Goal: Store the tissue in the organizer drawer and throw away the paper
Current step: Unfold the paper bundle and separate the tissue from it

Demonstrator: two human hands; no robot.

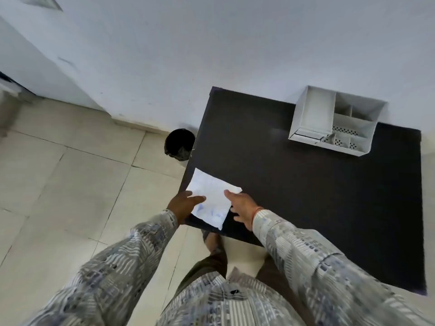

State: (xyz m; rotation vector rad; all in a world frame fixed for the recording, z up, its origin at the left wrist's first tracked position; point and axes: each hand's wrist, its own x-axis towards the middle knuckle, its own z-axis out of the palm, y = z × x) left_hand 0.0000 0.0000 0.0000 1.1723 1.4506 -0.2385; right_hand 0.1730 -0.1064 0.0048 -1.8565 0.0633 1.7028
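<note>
A pale tiled floor runs up to a white wall, and against that wall stands a black square table with a matt top. At the table's far edge, touching the wall, sits a white plastic desk organizer with open compartments, some with perforated bottoms; I cannot tell whether it has a drawer. On the floor just beside the table's far left corner is a round black waste bin. A white sheet of paper with faint blue print lies at the near left corner of the table, one corner overhanging the edge. The left hand grasps the sheet's left edge, thumb on top. The right hand is released, fingers spread, its fingertips touching the sheet's right side. Both arms wear patterned grey-and-white sleeves.
</note>
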